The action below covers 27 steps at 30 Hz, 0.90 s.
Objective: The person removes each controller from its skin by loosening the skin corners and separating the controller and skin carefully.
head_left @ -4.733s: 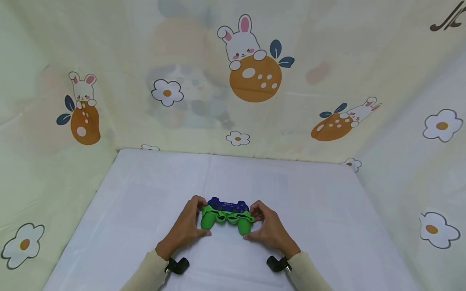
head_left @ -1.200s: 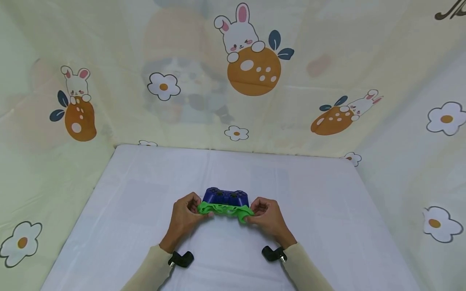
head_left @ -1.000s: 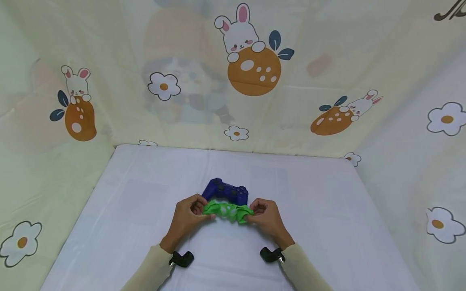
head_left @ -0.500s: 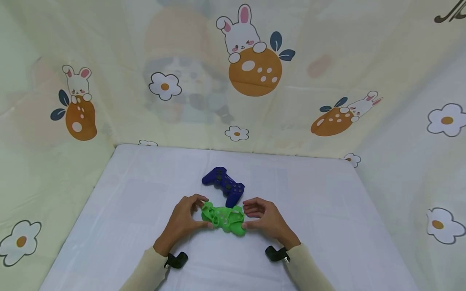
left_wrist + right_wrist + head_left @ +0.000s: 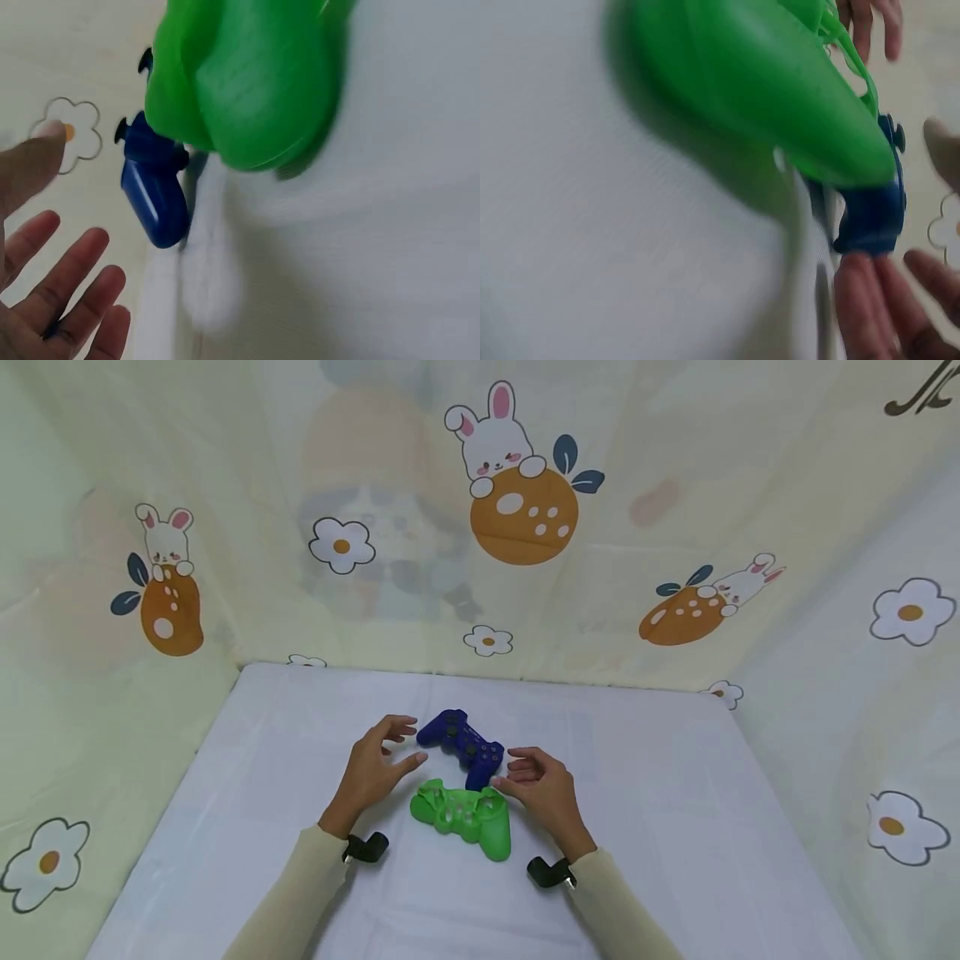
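Observation:
On the white table lies a dark blue game controller [image 5: 465, 743], slanted with its right end nearer me. Just in front of it rests a bright green silicone controller cover [image 5: 461, 814], off the controller and near its lower handle. My left hand [image 5: 375, 764] hovers left of the controller, thumb and fingers apart, holding nothing. My right hand [image 5: 543, 785] is at the controller's right, fingers loosely bent and spread from the thumb. In the left wrist view the green cover [image 5: 262, 75] fills the top, with the blue controller [image 5: 154, 180] behind it.
The white tabletop [image 5: 637, 827] extends around both hands. Patterned cloth walls [image 5: 420, 468] with rabbits and flowers stand at the back and sides. Each wrist carries a small black camera, one on the left [image 5: 367, 847] and one on the right [image 5: 550, 872].
The green cover has come off the blue controller, which turned and ended up farther back. Both hands have since let go of the cover and moved forward to either side of the controller.

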Motion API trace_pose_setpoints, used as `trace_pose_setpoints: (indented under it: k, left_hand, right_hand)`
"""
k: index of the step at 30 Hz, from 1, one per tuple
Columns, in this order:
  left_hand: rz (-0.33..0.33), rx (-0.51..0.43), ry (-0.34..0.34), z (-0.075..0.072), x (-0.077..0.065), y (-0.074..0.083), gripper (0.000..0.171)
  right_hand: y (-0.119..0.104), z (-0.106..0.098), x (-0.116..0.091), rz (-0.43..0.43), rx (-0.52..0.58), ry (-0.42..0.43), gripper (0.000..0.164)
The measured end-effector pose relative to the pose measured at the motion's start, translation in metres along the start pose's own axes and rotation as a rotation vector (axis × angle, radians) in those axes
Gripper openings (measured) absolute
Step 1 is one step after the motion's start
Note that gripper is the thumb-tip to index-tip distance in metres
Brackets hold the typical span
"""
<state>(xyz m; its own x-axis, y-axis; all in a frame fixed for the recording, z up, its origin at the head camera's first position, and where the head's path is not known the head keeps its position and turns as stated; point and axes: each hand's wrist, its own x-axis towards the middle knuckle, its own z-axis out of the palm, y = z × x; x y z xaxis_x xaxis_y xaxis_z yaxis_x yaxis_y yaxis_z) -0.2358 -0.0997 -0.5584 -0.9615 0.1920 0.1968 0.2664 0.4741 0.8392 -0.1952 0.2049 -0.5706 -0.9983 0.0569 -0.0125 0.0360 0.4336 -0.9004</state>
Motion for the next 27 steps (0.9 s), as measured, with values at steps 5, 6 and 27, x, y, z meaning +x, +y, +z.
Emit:
trace_pose_setpoints:
  k: [5, 6, 27]
  left_hand:
    - [-0.002, -0.024, -0.038, 0.010, 0.030, -0.007, 0.060]
    - [-0.002, -0.028, -0.046, 0.013, 0.034, -0.009, 0.060]
    - [-0.041, -0.011, 0.102, 0.032, 0.032, -0.005, 0.050]
  right_hand:
    - [-0.012, 0.010, 0.006, 0.041, -0.094, 0.036, 0.065]
    - [-0.013, 0.013, 0.007, 0.053, -0.105, 0.041, 0.066]
    - [-0.021, 0.026, 0.016, 0.079, -0.121, 0.111, 0.065]
